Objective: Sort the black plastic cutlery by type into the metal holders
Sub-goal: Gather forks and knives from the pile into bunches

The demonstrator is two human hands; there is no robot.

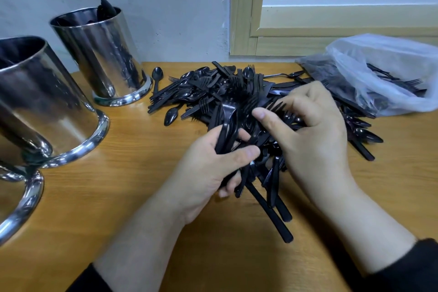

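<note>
A wooden table (132, 197) stands against a pale wall, with a window frame (246, 19) at the upper right. Three shiny metal holders stand along the left: the far holder (102, 54) has black spoon ends showing above its rim, the middle holder (45, 106) looks dark inside, and only the foot ring of the near holder (21, 204) shows at the edge. A clear plastic bag (384, 73) with more black cutlery in it lies at the right, just under the window.

Between the holders and the bag spreads a loose pile (213, 92) of black forks, spoons and knives, lying criss-cross in all directions. A lone spoon (157, 78) lies beside the far holder's foot, bowl toward the wall.

The left hand (213, 168) is curled round a bundle (239, 149) of forks, thumb across the front. The bundle runs roughly away from the person, tines up toward the pile and handles down past the palm; a few handles (272, 211) stick out toward the person and slant right.

The right hand (312, 130) sits over the near right part of the pile, fingers bent, thumb and fingertips pinching at fork tines (275, 104) just beside the bundle's top. Both forearms end in dark sleeves (410, 268).
</note>
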